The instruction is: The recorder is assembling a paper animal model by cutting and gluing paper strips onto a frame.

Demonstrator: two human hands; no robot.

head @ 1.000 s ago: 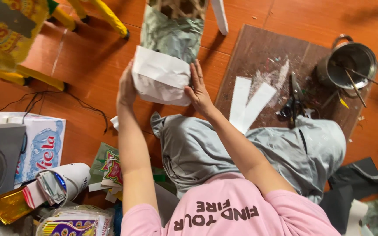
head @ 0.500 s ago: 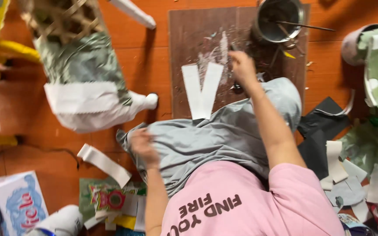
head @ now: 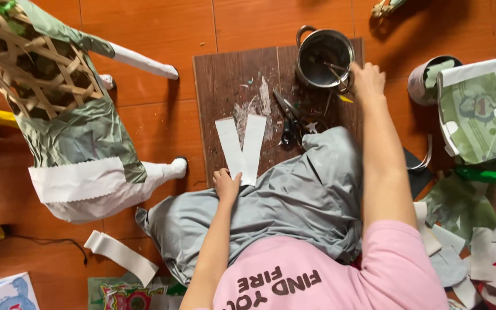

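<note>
While the left hand (head: 225,185) pinches the near end of the white paper strips (head: 241,148) at the board's (head: 219,80) 6 o'clock, the right hand (head: 368,80) closes on something at the metal pot (head: 324,57), 1 o'clock; what it grips is unclear. Scissors (head: 287,117) lie idle mid-board. Bamboo frame (head: 58,109) at 9 o'clock looks partly papered; lattice up top still bare, strips not yet applied.
</note>
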